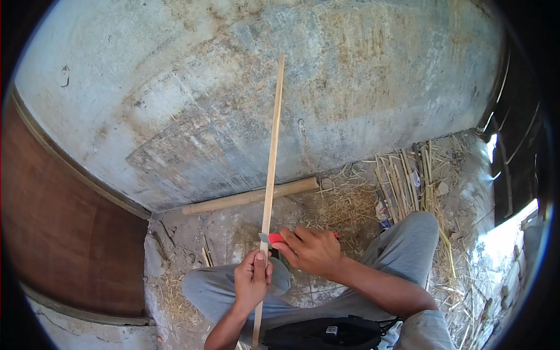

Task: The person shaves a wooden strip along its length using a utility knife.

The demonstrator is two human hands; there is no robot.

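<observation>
A long, thin bamboo strip (272, 157) runs upright through the middle of the head view, from my lap up across the wall. My left hand (253, 276) is closed around its lower part, thumb along the front. Just above, my right hand (310, 249) grips a red-handled utility knife (276, 238). The knife's short grey blade lies across the strip, touching it or very near; I cannot tell whether it is cutting in. Most of the handle is hidden inside my right fingers.
Behind stands a stained wall (221, 99), with a bamboo pole (245, 196) along its foot. Thin shavings (344, 207) litter the floor. Several split sticks (402, 181) lean at the right. A brown panel (70, 227) is at the left, and a black pouch (324, 333) sits at my waist.
</observation>
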